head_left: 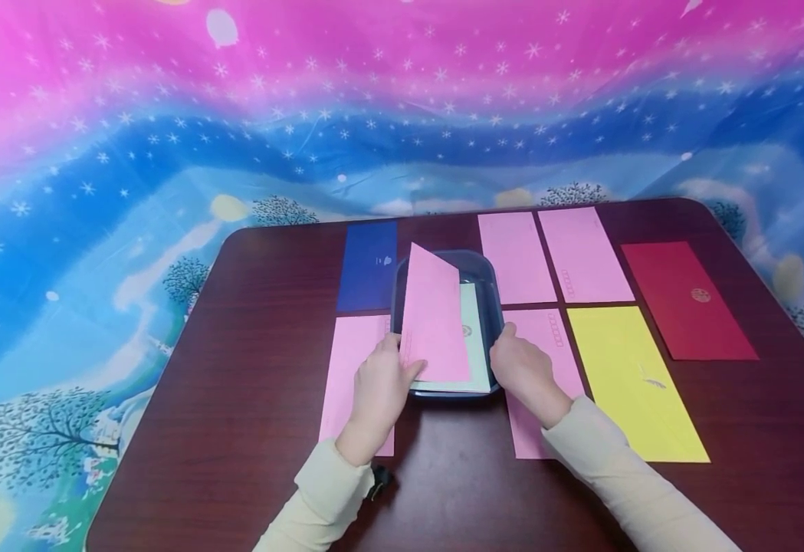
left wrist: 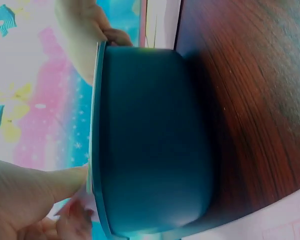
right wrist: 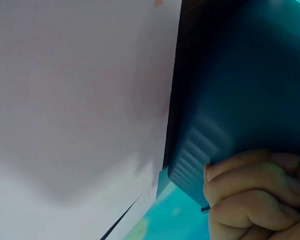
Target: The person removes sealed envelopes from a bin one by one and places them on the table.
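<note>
A dark blue plastic basket (head_left: 479, 264) stands at the middle of the table. Inside it lies a pale green envelope (head_left: 475, 310) with a round emblem. A pink envelope (head_left: 436, 322) leans up over the basket's left half. My left hand (head_left: 381, 379) pinches its lower left edge, thumb on the front, at the basket's near left corner; the left wrist view shows the fingers (left wrist: 75, 220) right at the rim. My right hand (head_left: 526, 376) grips the basket's right side near the front, its fingers (right wrist: 255, 187) curled there in the right wrist view.
Left of the basket lie a blue envelope (head_left: 365, 268) and a pink envelope (head_left: 353, 383). To its right are several pink envelopes (head_left: 517, 261), a yellow envelope (head_left: 629, 376) and a red envelope (head_left: 684, 299). Behind the dark wooden table (head_left: 236, 345) hangs a patterned cloth (head_left: 402, 100).
</note>
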`<state>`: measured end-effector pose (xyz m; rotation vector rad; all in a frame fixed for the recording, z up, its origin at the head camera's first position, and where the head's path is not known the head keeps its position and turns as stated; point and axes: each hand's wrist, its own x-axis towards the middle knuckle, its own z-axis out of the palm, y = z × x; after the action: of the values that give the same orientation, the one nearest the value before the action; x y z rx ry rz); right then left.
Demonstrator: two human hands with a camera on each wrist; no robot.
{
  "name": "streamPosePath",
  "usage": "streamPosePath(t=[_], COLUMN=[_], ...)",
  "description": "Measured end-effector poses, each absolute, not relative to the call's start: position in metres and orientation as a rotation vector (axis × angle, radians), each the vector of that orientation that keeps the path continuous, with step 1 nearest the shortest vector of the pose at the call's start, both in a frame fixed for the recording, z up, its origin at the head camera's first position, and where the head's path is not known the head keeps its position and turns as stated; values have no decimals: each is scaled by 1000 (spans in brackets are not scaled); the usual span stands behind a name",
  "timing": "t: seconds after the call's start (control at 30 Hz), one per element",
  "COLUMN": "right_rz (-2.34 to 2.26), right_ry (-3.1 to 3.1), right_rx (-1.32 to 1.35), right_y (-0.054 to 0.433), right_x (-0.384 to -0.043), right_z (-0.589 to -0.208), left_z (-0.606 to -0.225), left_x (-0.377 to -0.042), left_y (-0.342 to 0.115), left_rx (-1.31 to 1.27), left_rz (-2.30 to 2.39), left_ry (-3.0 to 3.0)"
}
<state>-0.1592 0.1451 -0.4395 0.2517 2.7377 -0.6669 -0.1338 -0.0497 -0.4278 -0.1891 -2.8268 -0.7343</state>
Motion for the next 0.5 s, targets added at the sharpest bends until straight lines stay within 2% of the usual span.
streamPosePath(t=[0.3,0.5], right_rz=[-676,-676], right_ry=[2713,2729], right_rx=[272,266], right_y=[147,145], right_x=[-159,-160], right_z=[-441,-440], left_z=[-425,-421], left_x=[-148,-170], left_y=[-69,-99], left_rx=[-42,115], left_rz=[-1242,-1308], left_ry=[-2771,-2713])
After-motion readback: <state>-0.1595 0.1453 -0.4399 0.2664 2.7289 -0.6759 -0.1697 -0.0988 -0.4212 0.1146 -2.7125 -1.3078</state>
